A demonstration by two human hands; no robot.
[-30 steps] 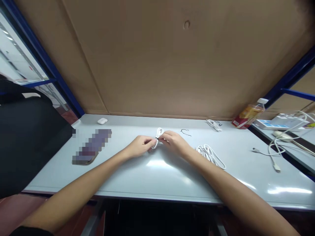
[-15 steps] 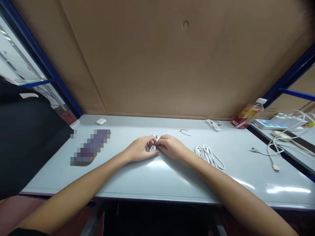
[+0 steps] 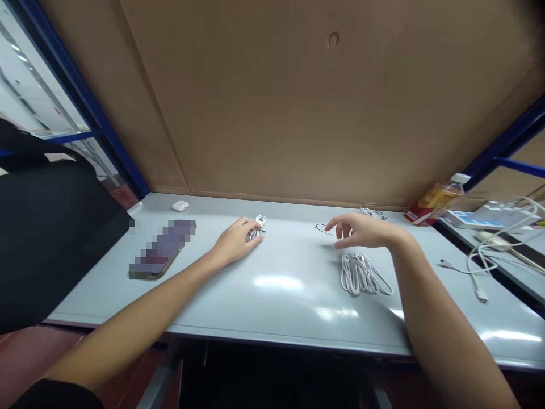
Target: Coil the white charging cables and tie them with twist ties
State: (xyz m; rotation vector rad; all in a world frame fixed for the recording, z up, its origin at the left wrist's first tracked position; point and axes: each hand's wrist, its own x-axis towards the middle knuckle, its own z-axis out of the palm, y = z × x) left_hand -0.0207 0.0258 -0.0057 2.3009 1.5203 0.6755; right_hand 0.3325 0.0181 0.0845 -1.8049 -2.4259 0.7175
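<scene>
My left hand (image 3: 235, 240) rests on the grey table (image 3: 276, 284) with its fingers closed on a small coiled white cable (image 3: 258, 226) bound with a black tie. My right hand (image 3: 361, 232) hovers open, fingers spread, above the table. It is close to a loose black twist tie (image 3: 323, 229) and just above a larger coil of white cable (image 3: 361, 274). Another small white cable bundle (image 3: 371, 213) lies by the cardboard wall behind my right hand.
A blurred phone (image 3: 164, 248) and a white earbud case (image 3: 180, 205) lie at the left. A bottle with an orange label (image 3: 434, 203) lies at the back right. Loose white cables (image 3: 477, 267) and a box (image 3: 472, 219) are at the far right. A cardboard wall (image 3: 298, 102) backs the table.
My hands have parted. The left one carried the small tied coil back and to the left, and the right one let go and moved right toward the black tie. The camera view shifted a little.
</scene>
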